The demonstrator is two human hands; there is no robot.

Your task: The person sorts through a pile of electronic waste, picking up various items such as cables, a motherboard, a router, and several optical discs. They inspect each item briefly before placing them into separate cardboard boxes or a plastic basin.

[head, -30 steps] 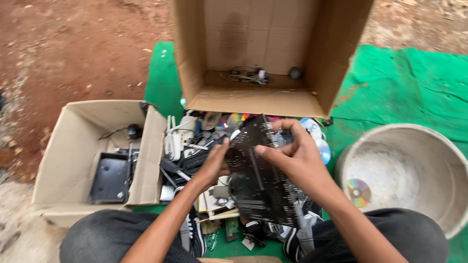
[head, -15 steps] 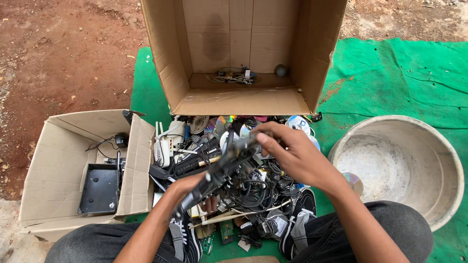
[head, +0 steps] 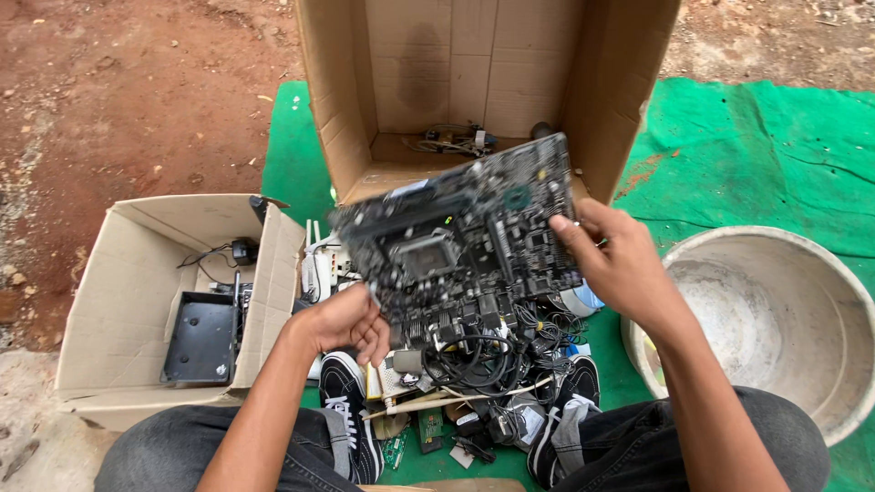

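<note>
Both hands hold a dark circuit board point(head: 465, 241) tilted, face up, over the pile of cables and parts point(head: 474, 364). The left hand point(head: 351, 319) is clamped on its near-left corner, and the right hand point(head: 620, 264) pinches the right edge. An open cardboard box point(head: 483, 91) lies just beyond the grip; another box point(head: 155, 310) sits to the left, and a pale basin point(head: 775, 310) to the right.

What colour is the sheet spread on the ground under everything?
Bright green woven plastic ground sheet, clearest in the head view.
</note>
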